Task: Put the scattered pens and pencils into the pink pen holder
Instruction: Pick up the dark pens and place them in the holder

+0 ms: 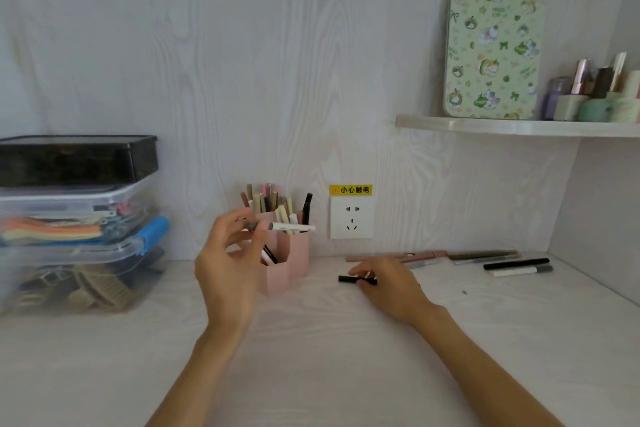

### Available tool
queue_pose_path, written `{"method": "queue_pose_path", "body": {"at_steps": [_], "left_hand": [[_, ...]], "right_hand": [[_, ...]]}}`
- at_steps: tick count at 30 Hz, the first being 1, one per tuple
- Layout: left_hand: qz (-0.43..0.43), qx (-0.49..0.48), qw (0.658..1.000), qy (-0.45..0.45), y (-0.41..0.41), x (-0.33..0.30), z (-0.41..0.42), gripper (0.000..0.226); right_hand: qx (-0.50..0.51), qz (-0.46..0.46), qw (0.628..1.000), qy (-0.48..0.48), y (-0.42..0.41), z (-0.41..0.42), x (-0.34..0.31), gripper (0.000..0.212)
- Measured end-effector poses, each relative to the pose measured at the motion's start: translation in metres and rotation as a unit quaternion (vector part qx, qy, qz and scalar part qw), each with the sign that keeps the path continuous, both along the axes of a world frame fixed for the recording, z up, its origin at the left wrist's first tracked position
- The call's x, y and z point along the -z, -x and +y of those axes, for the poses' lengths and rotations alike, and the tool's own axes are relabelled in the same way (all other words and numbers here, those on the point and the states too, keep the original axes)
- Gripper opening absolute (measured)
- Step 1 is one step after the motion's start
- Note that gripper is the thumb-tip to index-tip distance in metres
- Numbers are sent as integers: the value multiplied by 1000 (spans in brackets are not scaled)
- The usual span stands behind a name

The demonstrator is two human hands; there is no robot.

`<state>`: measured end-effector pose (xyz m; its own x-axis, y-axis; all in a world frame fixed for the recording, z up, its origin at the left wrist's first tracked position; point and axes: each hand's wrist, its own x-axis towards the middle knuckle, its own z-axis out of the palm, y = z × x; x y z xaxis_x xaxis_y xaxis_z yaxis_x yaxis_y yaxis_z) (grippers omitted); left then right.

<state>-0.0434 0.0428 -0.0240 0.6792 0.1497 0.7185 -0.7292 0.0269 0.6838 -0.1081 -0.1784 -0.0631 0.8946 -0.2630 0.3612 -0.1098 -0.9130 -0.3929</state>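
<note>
The left hand [230,253] pinches a white pen [292,227] level above the pink pen holder [289,262] — its tip points to 3 o'clock. The right hand [389,282] closes on a black pen [349,279] lying on the table [311,357]. More pens [485,258] lie scattered at the holder's 3 o'clock — along the wall.

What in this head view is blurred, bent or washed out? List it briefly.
Head view: light is soft and flat, with no hard shadows on the desk. The left hand and its white pen look slightly motion-smeared; the right hand on the black pen is sharper. Wide-angle distortion slants the shelf. Fine print is unreadable.
</note>
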Motion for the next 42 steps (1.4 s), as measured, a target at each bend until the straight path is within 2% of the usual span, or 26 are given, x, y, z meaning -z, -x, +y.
{"method": "queue_pose_path", "body": {"at_steps": [2,4,8,10,13,17,21,23,24,26,28,31,33,34,38,42], "left_hand": [[-36,-27,997,58,-4,-3,8,23],[-62,-40,995,60,-9,-6,12,18],[-125,-108,981,-98,-24,-19,5,17],[-163,-144,957,-194,-29,-28,-1,17],[-192,-147,919,-310,-34,-41,-14,16],[-154,-156,872,-437,-47,-48,-34,22],[-145,-172,817,-531,-53,-45,-41,25],[-182,-168,767,-592,-52,-38,-40,28],[-205,-178,758,-593,-50,-32,-37,30],[-217,-195,800,-524,-36,-25,-29,34],[-204,-195,840,-463,-23,-11,-21,23],[-142,-185,834,-500,-15,16,-9,16],[-83,-180,827,-527,-16,29,-2,14],[-74,-176,831,-523,-18,33,1,17],[-57,-93,882,-458,-29,38,12,17],[-37,1,902,-431,-39,44,31,16]], "right_hand": [[12,-21,999,35,-8,10,4,28],[10,-37,998,43,-12,15,10,28],[17,-49,998,19,-12,12,14,29],[30,-53,998,13,-12,10,15,34],[64,-31,997,20,-10,7,14,36],[47,-34,998,22,-9,6,13,24],[25,-77,997,3,-8,9,9,21],[29,-127,991,-28,-8,11,3,19],[31,-168,983,-69,-8,14,0,17],[25,-255,947,-194,-7,17,-10,12],[22,-306,894,-326,-5,19,-19,12],[6,-327,789,-520,-3,18,-27,7],[-11,-336,737,-587,0,19,-30,10],[-13,-342,731,-590,2,19,-30,16],[-37,-391,758,-521,4,29,-45,43],[-27,-437,797,-417,-13,53,-72,42]]}}
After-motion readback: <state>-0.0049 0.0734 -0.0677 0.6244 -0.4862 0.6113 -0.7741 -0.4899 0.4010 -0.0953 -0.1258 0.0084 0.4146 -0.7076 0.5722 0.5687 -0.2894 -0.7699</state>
